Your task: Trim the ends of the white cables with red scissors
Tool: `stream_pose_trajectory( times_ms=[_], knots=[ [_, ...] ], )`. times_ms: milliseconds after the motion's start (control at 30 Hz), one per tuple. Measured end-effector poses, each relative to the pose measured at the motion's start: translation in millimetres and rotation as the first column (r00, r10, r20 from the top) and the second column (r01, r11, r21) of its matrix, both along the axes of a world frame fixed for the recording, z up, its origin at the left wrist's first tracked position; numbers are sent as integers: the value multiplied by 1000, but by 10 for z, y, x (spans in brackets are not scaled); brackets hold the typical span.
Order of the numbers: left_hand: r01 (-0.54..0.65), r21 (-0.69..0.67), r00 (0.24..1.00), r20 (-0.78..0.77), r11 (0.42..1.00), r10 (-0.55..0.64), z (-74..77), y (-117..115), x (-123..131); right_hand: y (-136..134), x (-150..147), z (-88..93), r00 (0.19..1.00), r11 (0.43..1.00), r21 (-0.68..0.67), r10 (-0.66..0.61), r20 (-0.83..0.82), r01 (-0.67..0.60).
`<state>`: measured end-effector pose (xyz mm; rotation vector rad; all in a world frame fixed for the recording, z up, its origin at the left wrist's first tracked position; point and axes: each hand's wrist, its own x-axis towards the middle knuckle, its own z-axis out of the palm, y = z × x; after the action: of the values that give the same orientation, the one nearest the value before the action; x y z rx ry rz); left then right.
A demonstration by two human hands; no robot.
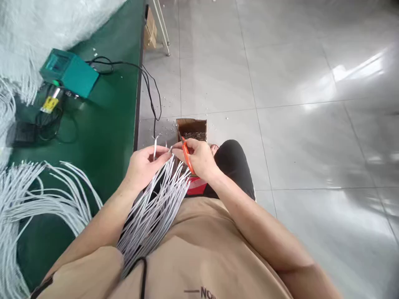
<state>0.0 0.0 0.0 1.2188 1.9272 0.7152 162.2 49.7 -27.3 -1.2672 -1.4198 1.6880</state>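
A bundle of thin white cables (pixel 158 207) lies across my lap, its ends fanned out toward my hands. My left hand (pixel 145 164) pinches the end of one white cable between thumb and fingers. Close against it, my right hand (pixel 199 158) holds orange-handled cutters (pixel 186 154) in the palm, while its thumb and forefinger meet the same cable end. The cutters' dark tip points away from me. Another cable with splayed wire ends (pixel 155 143) stands up beside my left fingers. Just what sits between the fingertips is too small to make out.
An open cardboard box (pixel 191 124) with scraps inside stands on the floor below my hands. At left, a green table (pixel 106 95) carries a teal device (pixel 70 72), black cords and more white cables (pixel 46 203). Bits of debris dot the tiled floor (pixel 218 83).
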Motion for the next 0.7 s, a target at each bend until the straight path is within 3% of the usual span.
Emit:
stream_pose_trajectory(
  times_ms=[233,333,433,500,600,700],
  knots=[
    [-4,-14,996,90,1000,5,-25,-13,55,-8,-36,-17,975,989,-149,-36,-220,3],
    [8,-30,996,94,1000,-5,7,-19,94,-86,-102,-50,986,989,-136,-76,-148,56],
    [-1,-8,999,-41,1000,1,49,-22,141,-136,-147,-54,990,990,-72,-127,-64,122],
    [1,6,997,-71,1000,0,60,-21,152,-123,-134,-32,984,988,-130,-104,-142,85],
    [8,-16,1000,23,1000,-7,38,-15,120,-66,-64,19,949,966,-257,-56,-312,-28],
    [8,-27,995,97,1000,-6,-6,-8,66,-34,-7,50,940,958,-287,-87,-329,-11]
  ],
)
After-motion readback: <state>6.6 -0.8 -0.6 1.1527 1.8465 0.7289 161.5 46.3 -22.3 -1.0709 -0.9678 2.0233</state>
